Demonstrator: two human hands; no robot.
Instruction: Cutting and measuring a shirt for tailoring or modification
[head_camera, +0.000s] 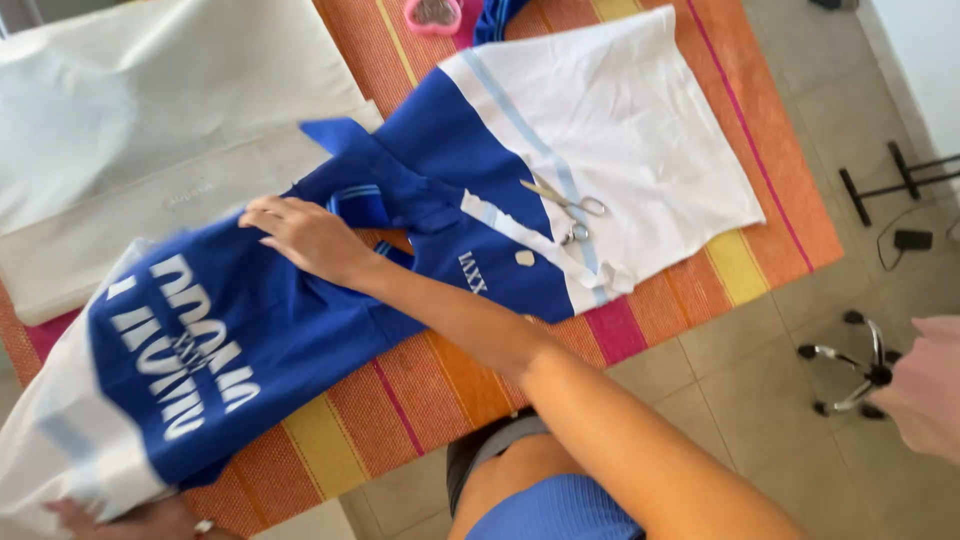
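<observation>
Right hand (312, 238) lying flat, fingers spread, pressing blue-and-white soft jersey shirt (330, 300) spread over striped orange tablecloth (440, 390). Left hand (130, 520) at near table edge pinching shirt's white hem. Fabric looking light, limp, crease-prone; best gripping at hem or collar. Steel scissors (565, 205) resting on white part.

Scissors (566, 204) on striped tablecloth (430, 390), pink obj (433, 14) at top, white fabric (150, 90) left, tiled floor (790, 300)

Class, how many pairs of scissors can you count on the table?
1. The scissors lie open on the white part of the blue-and-white shirt, near its blue band. More could be hidden under the fabric.
</observation>
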